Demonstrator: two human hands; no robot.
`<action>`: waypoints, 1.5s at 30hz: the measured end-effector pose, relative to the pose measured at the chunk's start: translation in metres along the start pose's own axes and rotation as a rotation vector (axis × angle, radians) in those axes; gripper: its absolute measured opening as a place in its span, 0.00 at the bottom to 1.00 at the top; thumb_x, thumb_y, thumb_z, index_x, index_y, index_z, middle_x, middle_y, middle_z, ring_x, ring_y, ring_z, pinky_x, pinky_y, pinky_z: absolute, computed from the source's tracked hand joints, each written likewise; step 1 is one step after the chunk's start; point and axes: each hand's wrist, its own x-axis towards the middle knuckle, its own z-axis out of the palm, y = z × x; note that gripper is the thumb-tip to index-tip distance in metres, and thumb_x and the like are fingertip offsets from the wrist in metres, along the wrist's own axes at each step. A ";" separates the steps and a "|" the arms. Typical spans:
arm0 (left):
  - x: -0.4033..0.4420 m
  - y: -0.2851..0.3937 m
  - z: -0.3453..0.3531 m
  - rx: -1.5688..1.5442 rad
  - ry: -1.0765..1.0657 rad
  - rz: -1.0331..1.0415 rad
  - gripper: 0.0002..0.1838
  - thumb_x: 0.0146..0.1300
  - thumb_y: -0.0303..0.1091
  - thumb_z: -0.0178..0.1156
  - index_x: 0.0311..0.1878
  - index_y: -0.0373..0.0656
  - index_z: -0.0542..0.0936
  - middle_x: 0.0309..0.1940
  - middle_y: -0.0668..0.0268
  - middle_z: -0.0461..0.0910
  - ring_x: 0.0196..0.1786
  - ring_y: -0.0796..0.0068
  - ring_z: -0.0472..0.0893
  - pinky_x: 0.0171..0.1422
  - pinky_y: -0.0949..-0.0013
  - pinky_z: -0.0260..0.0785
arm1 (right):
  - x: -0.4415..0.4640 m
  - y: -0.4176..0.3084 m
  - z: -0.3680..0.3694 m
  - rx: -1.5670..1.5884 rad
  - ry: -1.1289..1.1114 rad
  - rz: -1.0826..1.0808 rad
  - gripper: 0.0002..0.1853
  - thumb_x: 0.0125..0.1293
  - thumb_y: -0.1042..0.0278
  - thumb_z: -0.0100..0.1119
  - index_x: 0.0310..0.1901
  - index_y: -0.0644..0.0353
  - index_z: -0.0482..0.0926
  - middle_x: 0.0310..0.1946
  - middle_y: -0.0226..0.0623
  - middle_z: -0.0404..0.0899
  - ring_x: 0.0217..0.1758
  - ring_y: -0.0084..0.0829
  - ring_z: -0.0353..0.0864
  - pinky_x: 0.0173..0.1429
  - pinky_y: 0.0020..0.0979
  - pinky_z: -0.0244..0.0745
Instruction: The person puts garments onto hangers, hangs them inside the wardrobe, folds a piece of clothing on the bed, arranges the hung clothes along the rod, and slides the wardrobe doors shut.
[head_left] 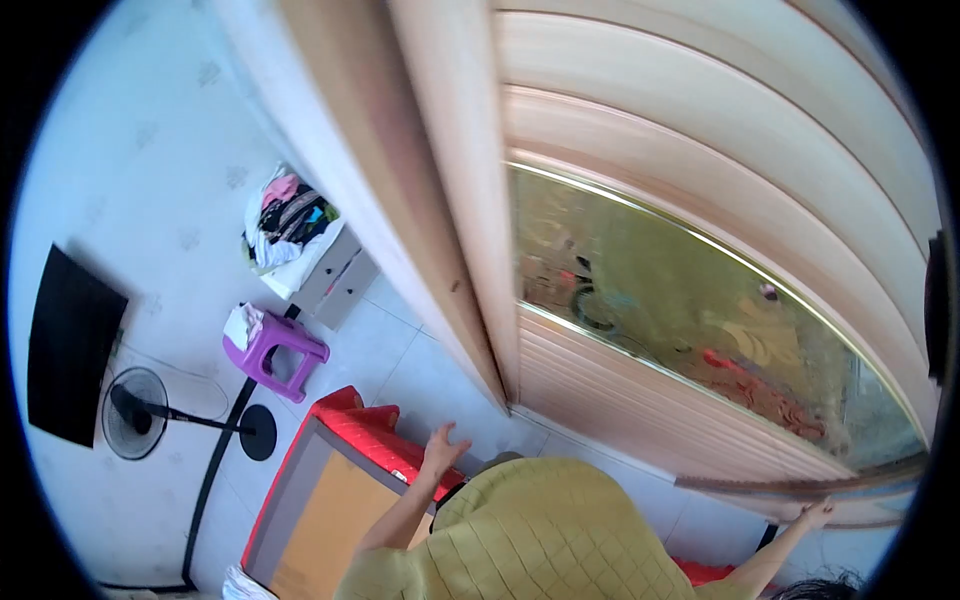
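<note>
My left hand (443, 452) is stretched out over the floor beside the bed, its fingers apart and holding nothing. Low on the right, my right hand (817, 513) has its fingers closed at the wooden edge of the wardrobe door (610, 375). The hand is small in view, so its exact grip is hard to make out. Pale wooden slats and a long mirror panel (660, 280) with gilt trim make up the door. My yellow-green quilted top (550, 530) fills the lower middle.
A bed (335, 510) with red edging (385, 435) lies to the left. Beyond it are a purple stool (285, 350), a black standing fan (135, 412), a wall-mounted dark screen (70, 350) and a drawer cabinet (335, 280) piled with clothes (290, 220). A wooden post (420, 180) rises beside the door.
</note>
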 end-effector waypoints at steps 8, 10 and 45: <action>-0.048 -0.095 -0.004 -0.320 -0.353 -0.340 0.25 0.55 0.52 0.58 0.43 0.38 0.79 0.41 0.56 0.79 0.45 0.68 0.78 0.49 0.64 0.69 | -0.237 0.244 0.076 -0.611 -0.946 0.427 0.19 0.65 0.53 0.40 0.52 0.53 0.68 0.31 0.36 0.73 0.27 0.33 0.72 0.24 0.36 0.68; -0.060 -0.096 -0.009 -0.432 -0.331 -0.426 0.24 0.57 0.53 0.56 0.42 0.38 0.80 0.39 0.58 0.80 0.41 0.69 0.79 0.46 0.65 0.70 | -0.329 0.235 0.099 -0.797 -1.285 0.374 0.19 0.64 0.53 0.41 0.52 0.53 0.68 0.31 0.36 0.73 0.27 0.33 0.72 0.25 0.36 0.68; 0.107 -0.288 -0.275 -0.735 -0.313 -0.793 0.19 0.55 0.47 0.61 0.42 0.43 0.76 0.28 0.65 0.78 0.27 0.74 0.76 0.30 0.68 0.69 | -0.790 -0.050 0.288 -0.609 -1.647 -1.947 0.20 0.57 0.65 0.53 0.54 0.52 0.69 0.31 0.39 0.76 0.30 0.36 0.77 0.26 0.34 0.71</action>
